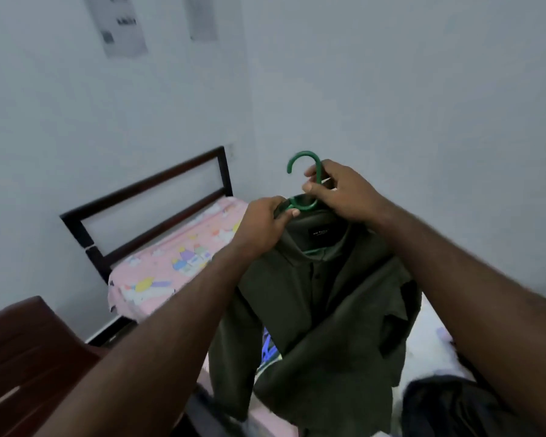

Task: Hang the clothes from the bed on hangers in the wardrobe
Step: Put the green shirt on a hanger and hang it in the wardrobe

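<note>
Two arms seen, left arm (158, 326) and right arm (454, 279), both bare along all the length in view. Left hand (262, 227) and right hand (344, 193) bare as well. Thumbnails trimmed short.

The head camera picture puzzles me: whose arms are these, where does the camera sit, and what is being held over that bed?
There is no machine here. A person wears a wide-angle camera on the head, looking forward and down, so both bare arms reach into the picture. The right hand pinches a green hanger just below its hook. The left hand grips the collar of a dark green shirt, which is on the hanger and hangs above the bed. The bed has a pink patterned sheet and a dark frame. A dark heap lies at the lower right, too blurred to name.
</note>
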A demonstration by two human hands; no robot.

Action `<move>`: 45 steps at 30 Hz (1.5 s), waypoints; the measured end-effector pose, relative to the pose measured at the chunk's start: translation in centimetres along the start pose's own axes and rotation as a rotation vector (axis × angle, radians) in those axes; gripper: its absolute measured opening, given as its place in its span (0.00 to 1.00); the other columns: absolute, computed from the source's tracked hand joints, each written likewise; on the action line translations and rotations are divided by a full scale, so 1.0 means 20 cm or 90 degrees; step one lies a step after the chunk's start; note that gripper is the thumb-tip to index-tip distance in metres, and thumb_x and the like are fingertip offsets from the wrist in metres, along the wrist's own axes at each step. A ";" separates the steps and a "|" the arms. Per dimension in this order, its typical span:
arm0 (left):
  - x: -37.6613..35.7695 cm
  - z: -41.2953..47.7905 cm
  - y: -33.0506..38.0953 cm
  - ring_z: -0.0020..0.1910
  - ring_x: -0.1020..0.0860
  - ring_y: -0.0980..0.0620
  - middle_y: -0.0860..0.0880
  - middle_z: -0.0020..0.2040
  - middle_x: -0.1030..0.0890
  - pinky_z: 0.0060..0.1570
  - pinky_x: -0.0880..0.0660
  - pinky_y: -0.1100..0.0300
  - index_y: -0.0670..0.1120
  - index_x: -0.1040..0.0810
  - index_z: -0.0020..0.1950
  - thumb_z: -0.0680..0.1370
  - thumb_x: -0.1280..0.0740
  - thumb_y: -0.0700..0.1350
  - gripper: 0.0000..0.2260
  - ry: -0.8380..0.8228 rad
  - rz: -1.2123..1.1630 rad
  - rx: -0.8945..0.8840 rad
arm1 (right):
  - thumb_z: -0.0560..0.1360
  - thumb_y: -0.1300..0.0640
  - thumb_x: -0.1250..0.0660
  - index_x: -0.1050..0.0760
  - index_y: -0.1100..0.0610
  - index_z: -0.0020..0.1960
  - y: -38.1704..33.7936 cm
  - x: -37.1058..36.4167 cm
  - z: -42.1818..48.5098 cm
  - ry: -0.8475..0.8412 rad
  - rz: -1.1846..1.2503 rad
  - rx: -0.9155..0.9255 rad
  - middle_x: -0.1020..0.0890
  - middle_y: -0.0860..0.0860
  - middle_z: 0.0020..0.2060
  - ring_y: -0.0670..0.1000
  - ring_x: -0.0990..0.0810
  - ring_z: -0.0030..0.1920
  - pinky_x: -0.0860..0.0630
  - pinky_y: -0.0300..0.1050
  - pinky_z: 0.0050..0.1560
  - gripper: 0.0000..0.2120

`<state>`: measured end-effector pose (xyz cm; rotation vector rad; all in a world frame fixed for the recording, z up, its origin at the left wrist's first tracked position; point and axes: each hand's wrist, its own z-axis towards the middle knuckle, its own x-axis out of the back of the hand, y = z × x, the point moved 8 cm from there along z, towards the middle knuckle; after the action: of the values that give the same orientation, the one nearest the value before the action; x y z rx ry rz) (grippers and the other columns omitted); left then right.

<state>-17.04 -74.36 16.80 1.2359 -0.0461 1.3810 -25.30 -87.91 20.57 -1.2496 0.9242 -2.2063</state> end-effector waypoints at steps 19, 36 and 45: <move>0.47 0.20 0.44 0.29 0.37 0.53 0.51 0.28 0.34 0.34 0.39 0.56 0.46 0.37 0.32 0.83 0.41 0.47 0.20 0.149 0.009 -0.022 | 0.75 0.47 0.29 0.20 0.65 0.44 -0.56 0.37 0.27 0.011 -0.009 0.125 0.18 0.64 0.41 0.50 0.25 0.36 0.28 0.45 0.41 0.19; 0.72 0.22 0.43 0.35 0.26 0.47 0.42 0.34 0.23 0.37 0.32 0.59 0.37 0.26 0.38 0.79 0.33 0.46 0.15 0.171 0.196 -0.038 | 0.78 0.51 0.32 0.19 0.54 0.54 0.05 0.71 0.18 -0.231 -0.059 -0.057 0.16 0.50 0.50 0.49 0.19 0.50 0.23 0.48 0.51 0.09; 0.85 0.20 0.46 0.35 0.27 0.44 0.42 0.33 0.24 0.33 0.37 0.55 0.37 0.26 0.39 0.79 0.34 0.46 0.14 0.248 0.238 -0.036 | 0.72 0.55 0.25 0.20 0.61 0.39 -0.04 0.78 0.15 0.000 -0.009 0.093 0.16 0.48 0.36 0.42 0.20 0.38 0.24 0.38 0.43 0.10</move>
<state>-16.45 -67.89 35.43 0.9205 -0.0458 1.9134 -30.37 -98.55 31.14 -1.1924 0.7416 -2.2409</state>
